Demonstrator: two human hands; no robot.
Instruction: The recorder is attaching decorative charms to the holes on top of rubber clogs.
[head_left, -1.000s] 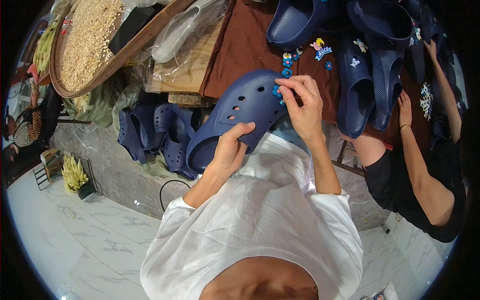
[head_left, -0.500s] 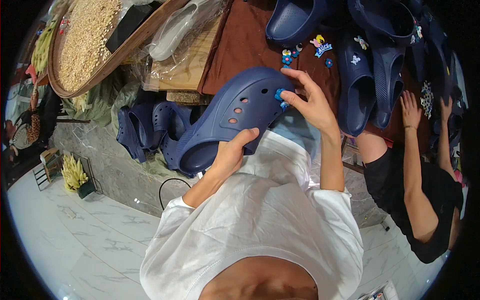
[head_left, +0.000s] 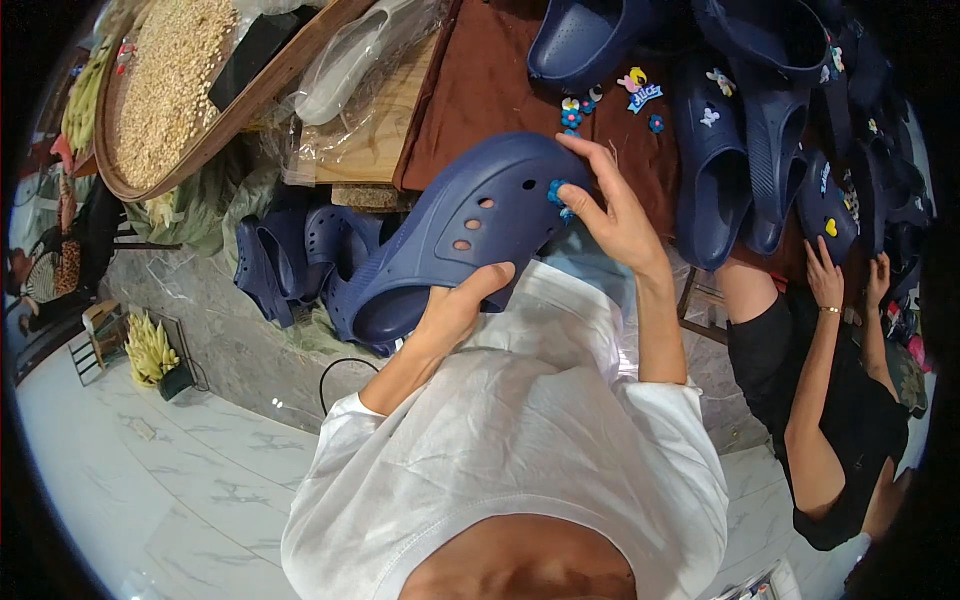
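Observation:
A dark blue clog point(head_left: 440, 225) is held tilted in front of my chest, its toe up and to the right. My left hand point(head_left: 452, 315) is closed on its heel end, thumb on the outer side and fingers hidden in the foot opening. At the toe, my right hand point(head_left: 622, 220) presses its thumb on a blue flower shoe charm point(head_left: 557, 190); its index finger reaches over the toe's far edge and its other fingers are partly hidden. Several round holes in the clog's upper hold no charm. Whether the charm is fully seated cannot be seen.
More blue clogs point(head_left: 710, 170) and loose charms point(head_left: 640, 90) lie on a brown cloth point(head_left: 480, 80). Other clogs point(head_left: 285, 245) sit at left, below a round tray of pale grains point(head_left: 170, 90). A co-worker's hands point(head_left: 825, 280) touch a charm-decorated clog point(head_left: 828, 205) at right.
My hands and the clog have barely shifted. At right, the co-worker's arms have moved toward the wearer's side, and a clog with charms now shows at their fingers.

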